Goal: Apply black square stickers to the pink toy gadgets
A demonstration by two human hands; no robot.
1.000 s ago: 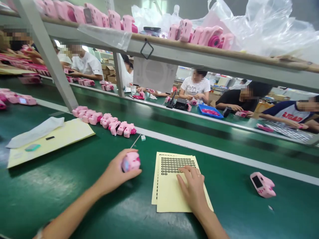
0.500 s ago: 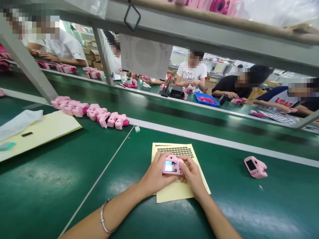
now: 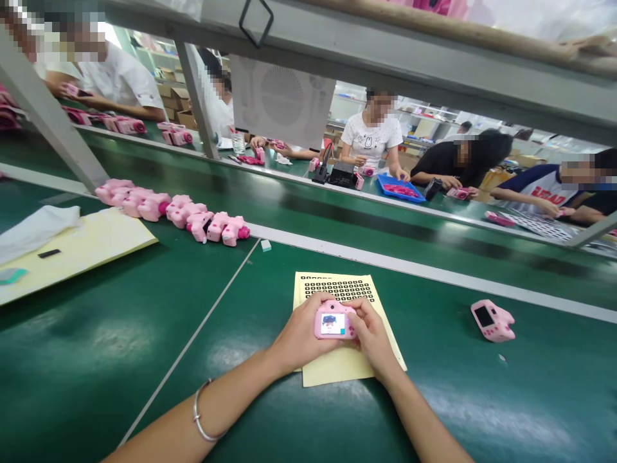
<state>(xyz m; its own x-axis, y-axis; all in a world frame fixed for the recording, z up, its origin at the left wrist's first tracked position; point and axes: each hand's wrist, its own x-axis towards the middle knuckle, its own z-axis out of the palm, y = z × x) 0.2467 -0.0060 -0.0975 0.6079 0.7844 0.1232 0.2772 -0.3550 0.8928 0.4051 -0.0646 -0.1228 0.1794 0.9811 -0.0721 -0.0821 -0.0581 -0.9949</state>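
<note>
A pink toy camera [image 3: 332, 321] is held between my two hands, its lit screen facing me with a blue figure on white. My left hand [image 3: 299, 335] is closed around its left side. My right hand [image 3: 372, 331] grips the right side, the thumb by the small buttons. Fingers behind the camera are hidden. Under it lie yellow sheets [image 3: 337, 370] with rows of small black square stickers. To the right, a second pink toy camera [image 3: 492, 320] rests with its dark screen showing.
A row of pink cameras [image 3: 178, 211] stands at the back left. Near it lie a yellow sheet [image 3: 106, 241] and a white cloth [image 3: 43, 228]. A grey metal frame [image 3: 197, 96] crosses ahead. Beyond it, several people work along a green bench with a blue tray [image 3: 399, 188].
The camera's screen has switched from a live picture to a blue figure on a white background. My hands hold nearly the same place. A co-worker opposite has reached a hand toward the blue tray.
</note>
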